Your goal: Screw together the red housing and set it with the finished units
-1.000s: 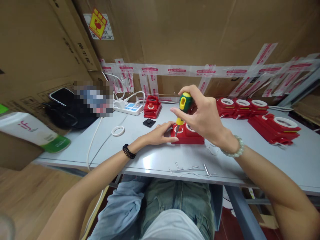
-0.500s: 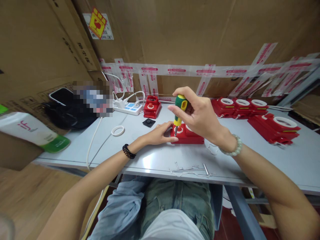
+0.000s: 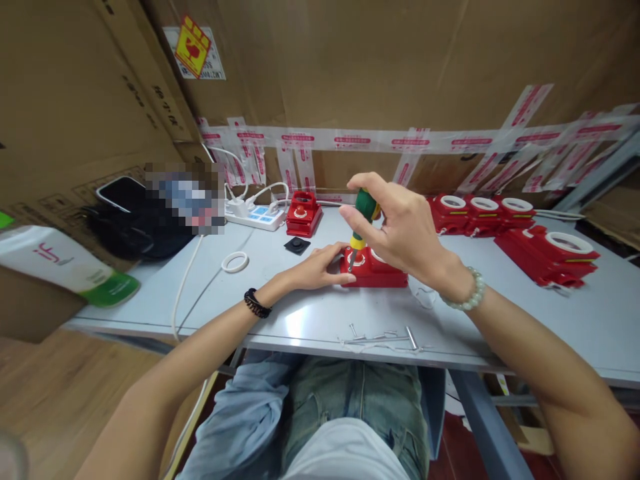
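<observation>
A red plastic housing [image 3: 381, 276] with white rings on top lies on the grey table in front of me. My left hand [image 3: 320, 267] grips its left end, thumb along the near side and fingers behind. Closed around the green and yellow handle of a screwdriver [image 3: 358, 241] is my right hand [image 3: 411, 223]. The shaft slants down to the housing's near left corner, where its tip meets a small screw spot. My fingers cover part of the handle and the housing's right top.
Several screws [image 3: 386, 334] and a silver metal rod [image 3: 411, 338] lie near the front edge. More red housings [image 3: 543, 257] stand at right, another red unit [image 3: 303, 217] behind. A white ring [image 3: 235, 262], black square part [image 3: 297, 246] and power strip [image 3: 260, 217] are at left.
The screwdriver handle has turned and leans a little further right, with my right hand shifted slightly along with it. My left hand and the housing stay in place.
</observation>
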